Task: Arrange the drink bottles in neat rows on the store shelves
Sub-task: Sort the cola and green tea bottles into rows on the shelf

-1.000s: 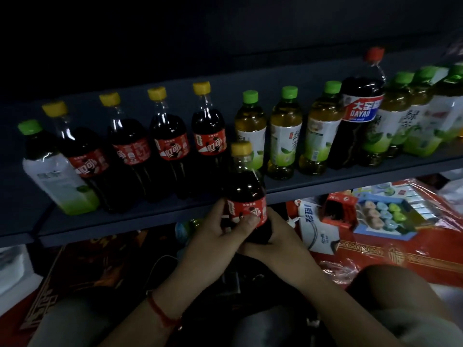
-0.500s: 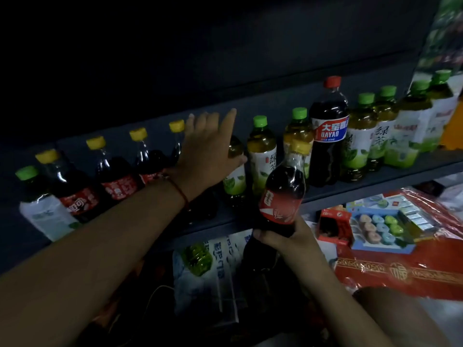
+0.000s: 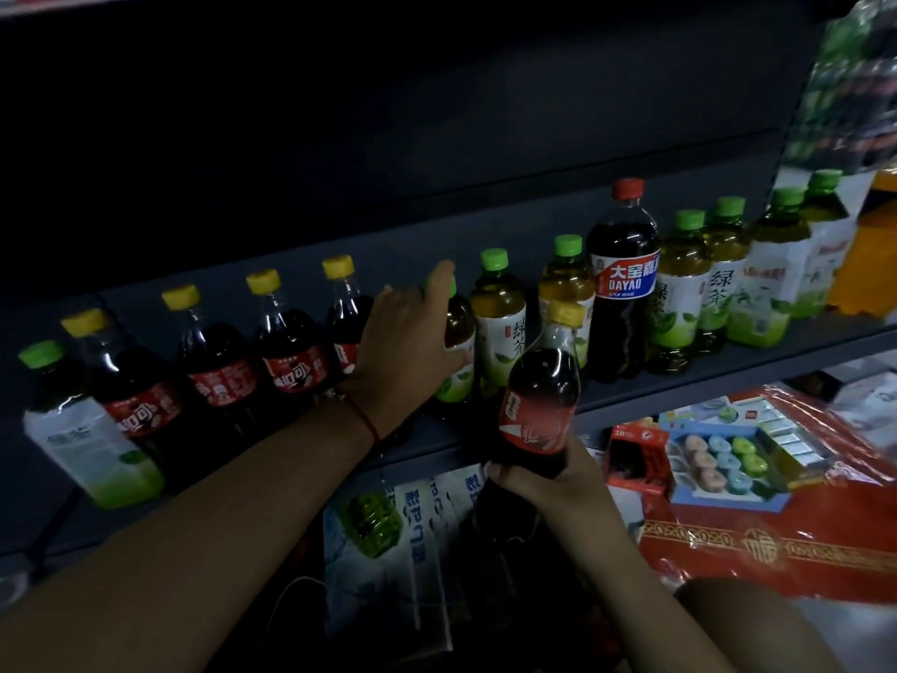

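since half a second ago the left hand (image 3: 407,352) has shifted right along the row, from in front of the dark cola bottles to a green tea bottle (image 3: 456,352), and its fingers, then spread flat, now curl round that bottle with the fingertips up at the cap. the left arm reaches in from the lower left, stretched across the front of the shelf (image 3: 728,376), a red string at the wrist.

the shelf is dark grey and carries one long row: a green tea bottle at the far left (image 3: 82,429), four cola bottles with yellow caps (image 3: 291,342), more green-capped tea bottles, a taller dark bottle with a red cap (image 3: 623,289), then further tea bottles toward the right end.

the right hand (image 3: 548,483) comes up from the lower right and grips the base of a cola bottle (image 3: 539,400) with the fingers wrapped round it. that bottle is tilted, its yellow cap leaning toward the tea bottles, and it sits in front of the shelf edge, off the shelf.

below the shelf lie a red package (image 3: 776,551) and a white printed bag (image 3: 417,527).
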